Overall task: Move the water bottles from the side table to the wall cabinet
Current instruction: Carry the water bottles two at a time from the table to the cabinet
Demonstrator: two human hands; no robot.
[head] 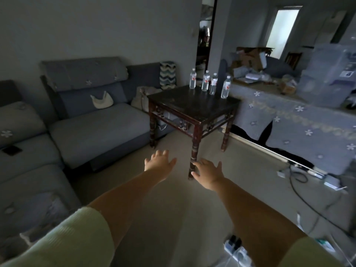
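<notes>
Dim living room: 4 bottles (210,83) stand upright along the far edge of the dark worktop (192,105), well beyond my reach. I hold my left hand (159,162) and right hand (209,173) out in front, fingers apart and empty, probably readying to approach; I see no cabinet.

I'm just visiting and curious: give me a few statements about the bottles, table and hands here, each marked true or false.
1. Four water bottles stand on the side table. True.
2. The left hand holds a bottle. False: it is spread and holds nothing.
3. The bottles stand upright near the table's far edge. True.
4. The right hand rests on the tabletop. False: it hangs in the air, short of the table.
</notes>
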